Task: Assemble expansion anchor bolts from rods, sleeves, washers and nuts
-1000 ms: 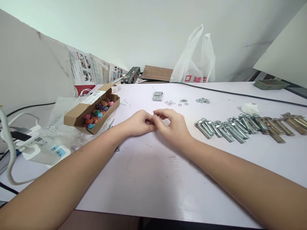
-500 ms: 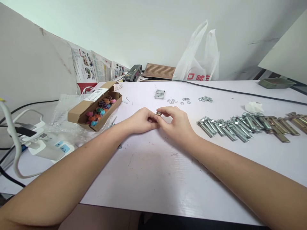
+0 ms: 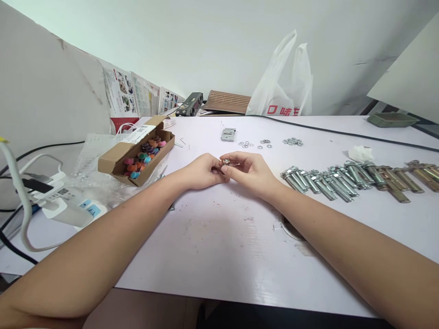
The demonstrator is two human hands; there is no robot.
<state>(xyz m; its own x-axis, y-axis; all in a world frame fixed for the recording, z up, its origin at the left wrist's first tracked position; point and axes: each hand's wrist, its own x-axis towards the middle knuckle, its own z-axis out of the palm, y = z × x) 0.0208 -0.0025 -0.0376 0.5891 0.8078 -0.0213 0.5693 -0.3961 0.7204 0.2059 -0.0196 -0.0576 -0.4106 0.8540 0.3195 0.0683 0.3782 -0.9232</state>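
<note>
My left hand (image 3: 205, 171) is closed near the table's middle, its fingertips around a bolt whose lower part they hide. At the bolt's top shows a small metal nut (image 3: 226, 161), pinched between the thumb and forefinger of my right hand (image 3: 250, 171). The two hands meet at this piece, just above the table. Beyond them lie a stack of metal sleeves (image 3: 228, 134), spring washers (image 3: 245, 144), flat washers (image 3: 265, 141) and a heap of nuts (image 3: 292, 142). To the right of my right hand several silvery expansion bolts (image 3: 322, 185) lie in a row.
At left stand an open cardboard box (image 3: 147, 171) of colourful pieces, bubble wrap (image 3: 91, 157) and a power strip (image 3: 73, 205). Brassy expansion bolts (image 3: 394, 183), crumpled tissue (image 3: 360, 153) and a green tray (image 3: 393, 119) are at right. A black cable (image 3: 329, 132) crosses the back.
My right fingers have shifted slightly on the nut, and more of it shows. My right forearm has moved a little, baring part of a round hole's rim in the table.
</note>
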